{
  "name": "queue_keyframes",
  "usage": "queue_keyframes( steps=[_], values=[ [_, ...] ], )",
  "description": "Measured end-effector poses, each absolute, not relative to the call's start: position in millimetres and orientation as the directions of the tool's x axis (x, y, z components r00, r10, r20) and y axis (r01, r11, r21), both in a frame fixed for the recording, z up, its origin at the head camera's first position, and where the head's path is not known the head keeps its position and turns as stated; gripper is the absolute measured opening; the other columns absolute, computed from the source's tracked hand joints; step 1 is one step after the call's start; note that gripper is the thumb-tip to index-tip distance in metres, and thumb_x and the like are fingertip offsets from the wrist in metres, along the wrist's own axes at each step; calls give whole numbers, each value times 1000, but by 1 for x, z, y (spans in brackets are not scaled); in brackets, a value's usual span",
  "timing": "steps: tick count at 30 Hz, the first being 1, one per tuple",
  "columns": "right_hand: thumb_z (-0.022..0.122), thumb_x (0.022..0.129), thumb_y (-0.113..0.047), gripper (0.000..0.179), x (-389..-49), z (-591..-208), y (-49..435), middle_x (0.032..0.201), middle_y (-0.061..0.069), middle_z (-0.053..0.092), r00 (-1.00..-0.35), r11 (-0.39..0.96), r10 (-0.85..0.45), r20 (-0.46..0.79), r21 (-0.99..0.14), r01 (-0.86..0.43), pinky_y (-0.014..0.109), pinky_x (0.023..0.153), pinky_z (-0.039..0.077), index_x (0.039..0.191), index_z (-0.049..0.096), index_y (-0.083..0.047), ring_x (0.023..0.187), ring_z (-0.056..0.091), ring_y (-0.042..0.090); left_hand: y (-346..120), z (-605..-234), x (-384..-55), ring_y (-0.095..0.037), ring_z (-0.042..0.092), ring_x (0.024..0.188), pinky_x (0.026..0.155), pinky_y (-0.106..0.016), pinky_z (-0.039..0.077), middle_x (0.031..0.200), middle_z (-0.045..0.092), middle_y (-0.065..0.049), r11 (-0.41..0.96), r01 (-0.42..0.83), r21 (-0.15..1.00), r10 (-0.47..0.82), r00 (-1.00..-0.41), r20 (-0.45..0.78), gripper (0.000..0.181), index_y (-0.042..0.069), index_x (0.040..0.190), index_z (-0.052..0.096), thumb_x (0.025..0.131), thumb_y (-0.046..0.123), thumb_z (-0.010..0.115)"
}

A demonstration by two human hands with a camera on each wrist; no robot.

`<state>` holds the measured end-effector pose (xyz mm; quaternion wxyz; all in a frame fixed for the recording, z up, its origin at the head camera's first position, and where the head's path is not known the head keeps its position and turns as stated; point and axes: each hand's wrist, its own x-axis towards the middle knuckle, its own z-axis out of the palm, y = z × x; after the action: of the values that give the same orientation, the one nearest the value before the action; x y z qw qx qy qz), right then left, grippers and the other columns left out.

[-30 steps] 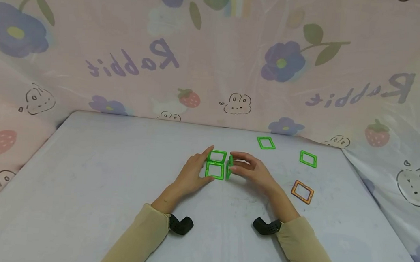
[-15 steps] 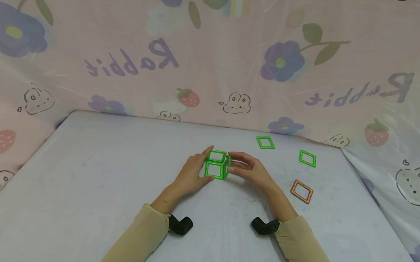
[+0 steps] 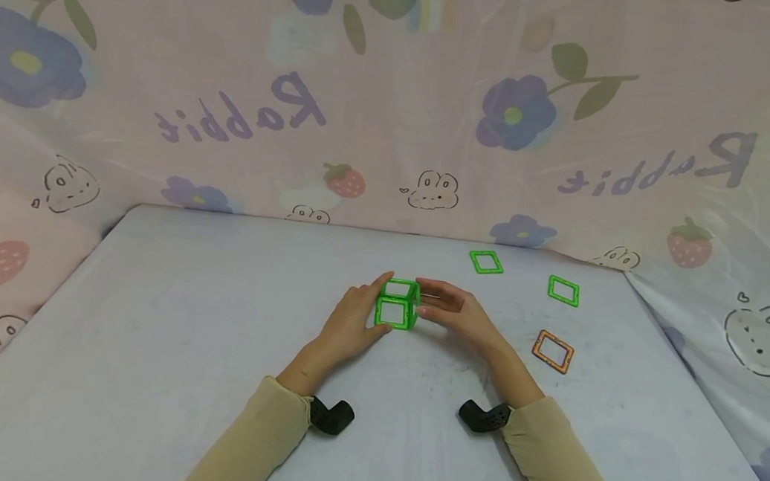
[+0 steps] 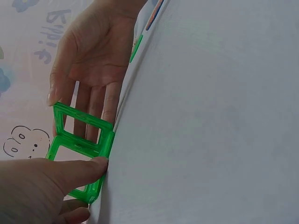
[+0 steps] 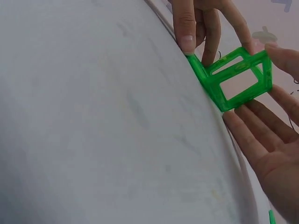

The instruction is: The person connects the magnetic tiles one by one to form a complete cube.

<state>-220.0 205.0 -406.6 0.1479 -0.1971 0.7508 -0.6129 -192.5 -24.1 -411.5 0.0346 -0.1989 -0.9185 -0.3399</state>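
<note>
Several green square magnetic tiles stand joined in a box-like shape [image 3: 396,299] at the table's middle. My left hand [image 3: 351,314] holds its left side, thumb at the near edge and index finger at the far edge. At its right stands an upright green tile [image 3: 413,314], touching the others. My right hand [image 3: 459,310] holds this tile between thumb and fingers. In the left wrist view, the right palm and fingers show behind the green frames [image 4: 79,141]. The right wrist view shows the left fingers above the green shape [image 5: 238,71]; its underside is hidden.
On the white table [image 3: 221,289], two loose green square tiles lie flat toward the back right, one farther back [image 3: 486,271] and another green tile [image 3: 562,301] to its right. An orange tile [image 3: 552,366] lies nearer, right of my right forearm. A patterned curtain [image 3: 394,107] borders the table.
My right hand has moved slightly left, bringing the upright green tile from a small gap into contact with the other tiles. My left hand has kept its hold.
</note>
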Motion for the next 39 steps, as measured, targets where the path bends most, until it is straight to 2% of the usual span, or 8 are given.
queue_keyframes(
  steps=[7,18,32,39],
  values=[
    [68,90,-18,55,-219,-407,206,139,16,51,-895,230,-446,8,-966,-123,38,98,46,141,48,-11,127,51,33,-23,-411,-193,-30,52,113,94,-45,44,129,57,-14,689,373,622,330,-925,189,86,17,152,27,82,19,77],
    [70,89,-19,52,-219,-410,207,138,14,52,-899,224,-437,3,-968,-113,31,93,49,136,51,-8,122,56,30,-23,-410,-191,-29,52,113,93,-46,44,129,56,-13,668,360,652,322,-929,182,85,17,152,27,82,19,76],
    [69,89,-20,52,-216,-404,204,138,12,53,-899,291,-437,3,-946,-144,41,98,47,137,52,-12,122,56,31,-25,-408,-192,-30,49,121,100,-47,41,134,54,-14,649,353,673,317,-931,182,84,17,152,29,82,18,76],
    [69,89,-19,47,-218,-405,204,133,15,58,-907,298,-420,19,-941,-158,42,98,46,133,56,-7,119,57,31,-27,-405,-192,-30,47,124,102,-47,39,132,54,-14,651,350,674,309,-933,186,79,15,150,32,84,20,74]
  ],
)
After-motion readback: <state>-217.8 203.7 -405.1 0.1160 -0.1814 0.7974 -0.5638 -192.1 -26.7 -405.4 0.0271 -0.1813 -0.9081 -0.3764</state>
